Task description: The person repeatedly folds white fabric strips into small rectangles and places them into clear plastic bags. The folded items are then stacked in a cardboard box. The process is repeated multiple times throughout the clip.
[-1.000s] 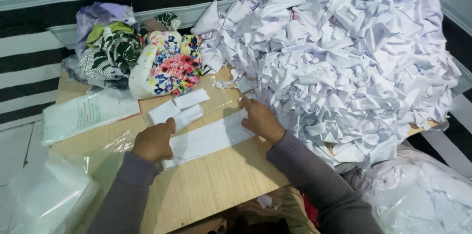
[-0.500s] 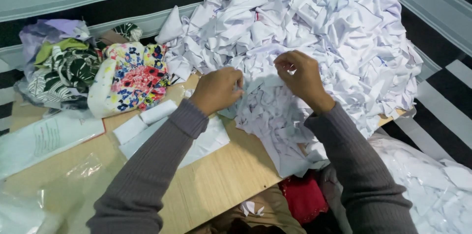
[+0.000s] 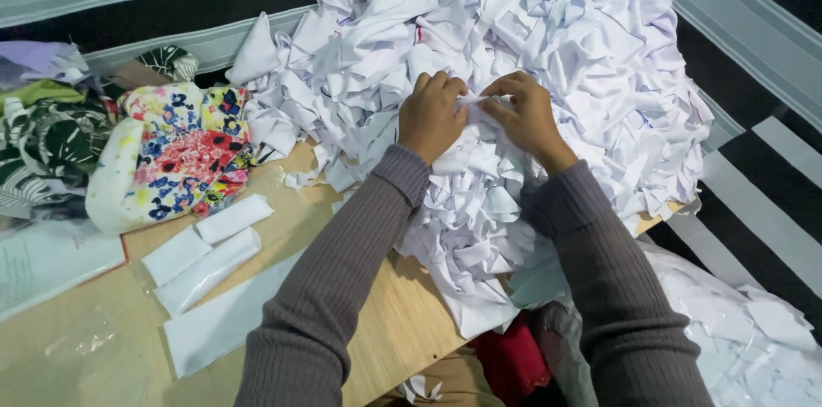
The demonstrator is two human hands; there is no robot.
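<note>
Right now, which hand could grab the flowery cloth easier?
The left hand. It is on the white scrap pile, nearer the flowery cloth; the right hand lies farther away.

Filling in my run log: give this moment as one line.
left hand: grips white scrap | right hand: grips same scrap | over white pile | folded strips on table

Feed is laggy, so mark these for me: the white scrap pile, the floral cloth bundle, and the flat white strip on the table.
white scrap pile (image 3: 582, 56), head view, upper middle of the heap.
floral cloth bundle (image 3: 184, 146), head view, its red-flowered centre.
flat white strip (image 3: 218, 321), head view, its middle.
</note>
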